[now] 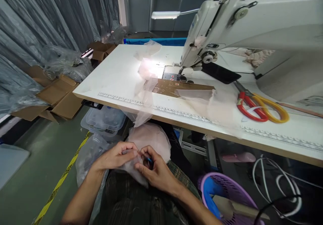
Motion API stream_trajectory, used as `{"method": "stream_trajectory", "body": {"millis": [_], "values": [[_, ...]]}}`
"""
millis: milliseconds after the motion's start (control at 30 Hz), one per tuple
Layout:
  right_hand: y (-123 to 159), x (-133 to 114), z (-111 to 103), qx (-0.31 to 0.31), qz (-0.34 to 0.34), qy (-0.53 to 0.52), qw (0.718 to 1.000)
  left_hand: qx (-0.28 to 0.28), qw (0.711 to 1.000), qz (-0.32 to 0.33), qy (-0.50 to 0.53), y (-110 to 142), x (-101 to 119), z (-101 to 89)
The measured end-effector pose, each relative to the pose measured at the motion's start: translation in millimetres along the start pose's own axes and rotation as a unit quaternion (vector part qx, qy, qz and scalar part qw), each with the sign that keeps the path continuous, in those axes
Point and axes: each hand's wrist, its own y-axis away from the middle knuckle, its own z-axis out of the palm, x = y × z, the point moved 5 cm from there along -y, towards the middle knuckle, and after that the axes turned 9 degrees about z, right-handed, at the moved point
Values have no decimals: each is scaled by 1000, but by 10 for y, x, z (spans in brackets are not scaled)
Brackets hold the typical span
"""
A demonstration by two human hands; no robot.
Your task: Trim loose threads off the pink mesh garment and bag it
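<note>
Over the lap, my left hand (122, 156) is closed in a pinch on a piece of sheer pale fabric (135, 172). Close against it, my right hand (156, 171) has its fingers curled at the same cloth. Inside the right hand shows a small tool with a blue part (149, 160); the fingers hide most of it, so I cannot tell its kind. A rounded piece of pale pink sheer fabric (153, 139) lies just beyond both hands. More sheer fabric (145, 108) hangs over the table's front edge.
A white sewing machine (264, 19) stands on the white table (108, 73). Red-and-yellow-handled scissors (262, 107) and a black phone (220, 72) lie beneath its arm. Below are a purple basket (227, 181) and a clear plastic box (103, 119); cardboard boxes (63, 97) sit left.
</note>
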Motion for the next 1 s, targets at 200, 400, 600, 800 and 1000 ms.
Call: {"method": "stream_trajectory", "body": {"millis": [200,400,600,800,1000], "values": [[61,283,-507,144,31,-28,989,10,994,31,-102,-419,-27,-23],[29,636,-983,309,77,73,945,257,887,155,-350,-737,-94,51],[68,663,-1002,311,95,143,935,58,873,314,-368,-747,-71,607],[73,313,-1098,392,14,136,910,21,855,319,-409,-777,-238,774],[65,-93,-1070,414,-45,112,902,116,854,337,-380,-669,-243,619]]}}
